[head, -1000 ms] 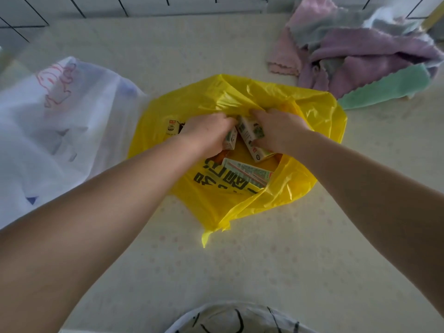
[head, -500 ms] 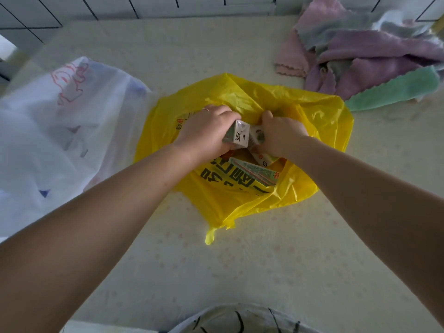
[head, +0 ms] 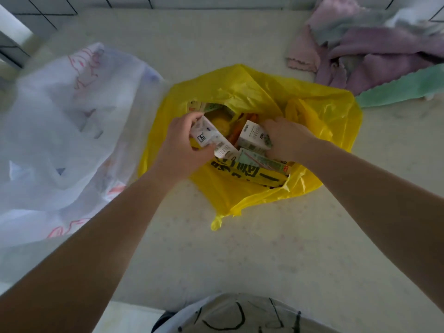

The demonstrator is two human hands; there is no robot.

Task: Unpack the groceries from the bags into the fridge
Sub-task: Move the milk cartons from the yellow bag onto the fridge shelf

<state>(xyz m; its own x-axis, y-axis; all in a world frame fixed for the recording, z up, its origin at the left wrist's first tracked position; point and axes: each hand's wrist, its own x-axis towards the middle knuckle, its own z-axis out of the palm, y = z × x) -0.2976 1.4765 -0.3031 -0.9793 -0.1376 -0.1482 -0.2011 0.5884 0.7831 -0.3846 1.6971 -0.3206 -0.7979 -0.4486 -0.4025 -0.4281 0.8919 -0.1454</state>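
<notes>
Centre frame, inside the yellow bag (head: pixel 252 92), my left hand (head: pixel 182 145) grips one small carton (head: pixel 209 138), my right hand (head: pixel 286 138) fingers clutch another carton (head: pixel 252 138).

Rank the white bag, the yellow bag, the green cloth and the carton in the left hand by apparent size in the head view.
1. White bag, though nearness to the camera may flatter it
2. Yellow bag
3. Green cloth
4. Carton in the left hand
</notes>
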